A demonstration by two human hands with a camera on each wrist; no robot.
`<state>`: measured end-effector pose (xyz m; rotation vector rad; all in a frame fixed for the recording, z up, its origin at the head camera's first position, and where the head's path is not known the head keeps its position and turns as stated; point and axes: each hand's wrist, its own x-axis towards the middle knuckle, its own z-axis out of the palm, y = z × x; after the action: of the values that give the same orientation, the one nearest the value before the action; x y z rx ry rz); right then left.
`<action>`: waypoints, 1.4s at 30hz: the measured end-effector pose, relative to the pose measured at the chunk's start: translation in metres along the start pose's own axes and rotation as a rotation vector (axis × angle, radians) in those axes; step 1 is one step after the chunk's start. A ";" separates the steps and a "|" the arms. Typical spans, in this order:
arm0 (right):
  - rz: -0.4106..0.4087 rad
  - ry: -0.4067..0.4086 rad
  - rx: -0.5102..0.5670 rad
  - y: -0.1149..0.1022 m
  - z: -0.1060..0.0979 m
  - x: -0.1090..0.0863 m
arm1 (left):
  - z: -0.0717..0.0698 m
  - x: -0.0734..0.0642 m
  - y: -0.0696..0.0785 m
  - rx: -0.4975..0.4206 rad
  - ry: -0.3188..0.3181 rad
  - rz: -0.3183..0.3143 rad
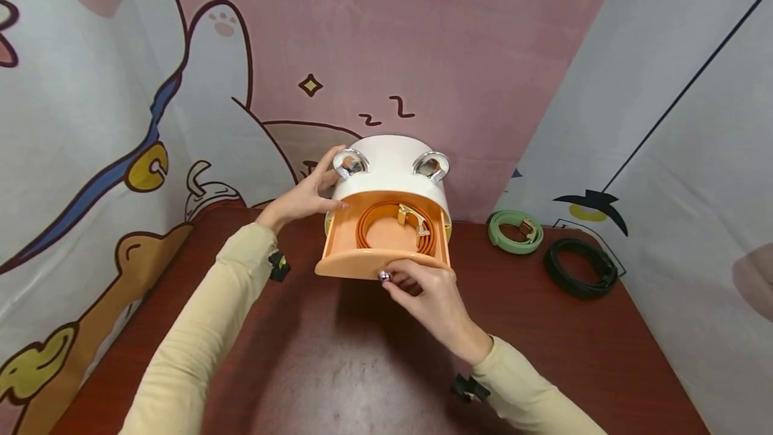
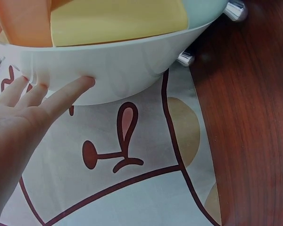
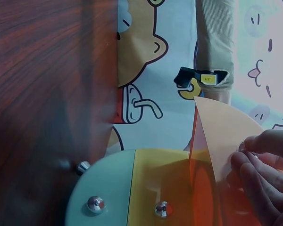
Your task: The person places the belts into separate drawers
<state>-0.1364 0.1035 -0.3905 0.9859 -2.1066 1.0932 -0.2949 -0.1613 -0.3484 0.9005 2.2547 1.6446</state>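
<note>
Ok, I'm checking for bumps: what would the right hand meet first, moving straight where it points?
Probably the drawer front, just behind the knob the right hand pinches; depth is unclear.

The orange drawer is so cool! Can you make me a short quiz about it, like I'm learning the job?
1. Which hand pinches the shiny knob on the orange drawer?
2. True or false: the orange drawer is fully closed.
3. Which one lies coiled inside the drawer? A) the green belt, B) the black belt, C) the orange belt

Key:
1. The right hand.
2. False; it is pulled open.
3. C, the orange belt.
</note>
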 end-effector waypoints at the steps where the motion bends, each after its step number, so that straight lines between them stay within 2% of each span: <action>1: 0.001 0.002 0.001 0.001 0.000 0.001 | 0.000 0.000 0.001 -0.005 0.002 -0.004; 4: 0.000 0.008 0.005 0.002 -0.001 0.002 | 0.001 -0.002 0.004 -0.022 0.014 -0.029; 12: 0.002 0.009 0.014 0.006 0.000 0.003 | 0.007 -0.011 0.028 -0.041 0.014 -0.092; 25: 0.024 0.005 0.038 0.011 -0.001 0.006 | 0.007 -0.010 0.029 -0.041 0.008 -0.094; 34: 0.037 0.022 0.010 0.019 0.001 0.012 | 0.007 -0.010 0.030 -0.033 -0.005 -0.060; 42: 0.043 0.038 -0.007 0.026 0.001 0.018 | 0.007 -0.008 0.028 -0.016 -0.005 -0.058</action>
<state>-0.1673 0.1065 -0.3892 0.9130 -2.1085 1.1170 -0.2752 -0.1555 -0.3265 0.8274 2.2389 1.6315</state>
